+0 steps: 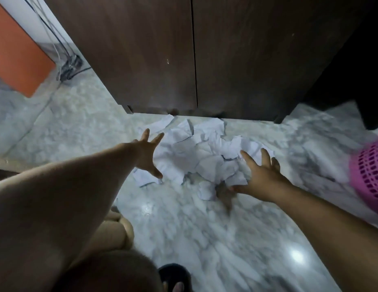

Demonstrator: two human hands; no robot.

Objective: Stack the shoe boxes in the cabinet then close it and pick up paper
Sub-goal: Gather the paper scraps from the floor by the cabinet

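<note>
Torn white paper pieces [196, 152] lie in a heap on the marble floor in front of the dark wooden cabinet [184, 55], whose two doors are closed. My left hand [147, 153] reaches out with fingers spread at the heap's left edge. My right hand [262, 171] is spread at the heap's right side, its thumb touching the lower scraps. Neither hand holds anything. No shoe boxes are visible.
A pink plastic basket [369, 171] stands at the right edge. An orange panel [19, 55] and loose cables [68, 64] sit at the far left by the wall. My foot in a dark slipper [175, 279] shows at the bottom.
</note>
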